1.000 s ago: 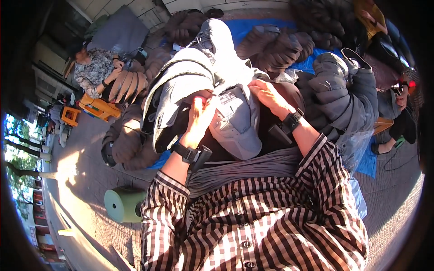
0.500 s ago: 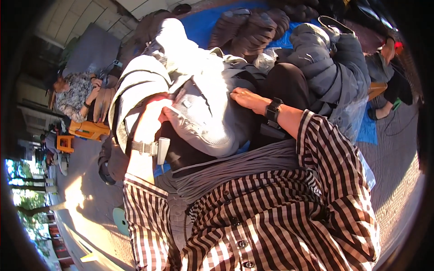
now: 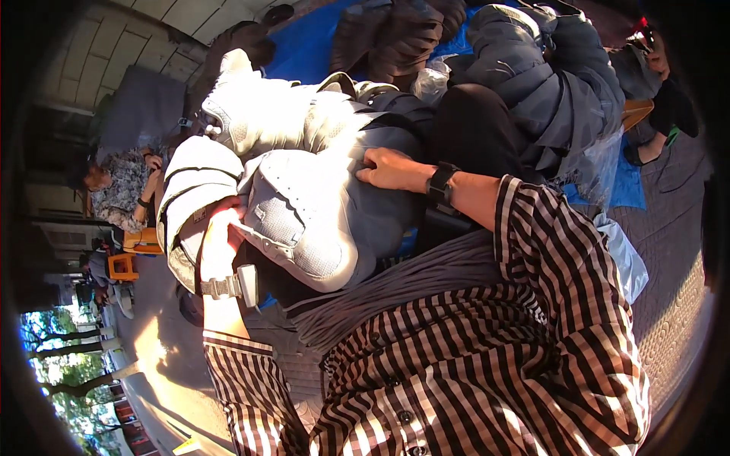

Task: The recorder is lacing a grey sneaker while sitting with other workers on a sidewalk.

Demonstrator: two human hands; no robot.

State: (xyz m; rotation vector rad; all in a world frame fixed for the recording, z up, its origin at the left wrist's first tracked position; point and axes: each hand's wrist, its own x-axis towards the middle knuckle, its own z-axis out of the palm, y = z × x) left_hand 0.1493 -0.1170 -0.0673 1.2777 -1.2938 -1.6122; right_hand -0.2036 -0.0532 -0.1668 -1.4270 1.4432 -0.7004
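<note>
A pale grey padded jacket (image 3: pixel 304 205) lies bunched between the hands, long axis running left to upper right; the right hand (image 3: pixel 388 169) presses flat on top, the left hand (image 3: pixel 217 243) grips its near-left edge.

A blue sheet (image 3: pixel 308 45) lay on the ground with a pile of dark clothes (image 3: pixel 547 91) on it. An orange stool (image 3: pixel 122 266) stood at the left, near a person in a patterned top (image 3: pixel 125 190). Green trees (image 3: pixel 68 380) grew far off.
</note>
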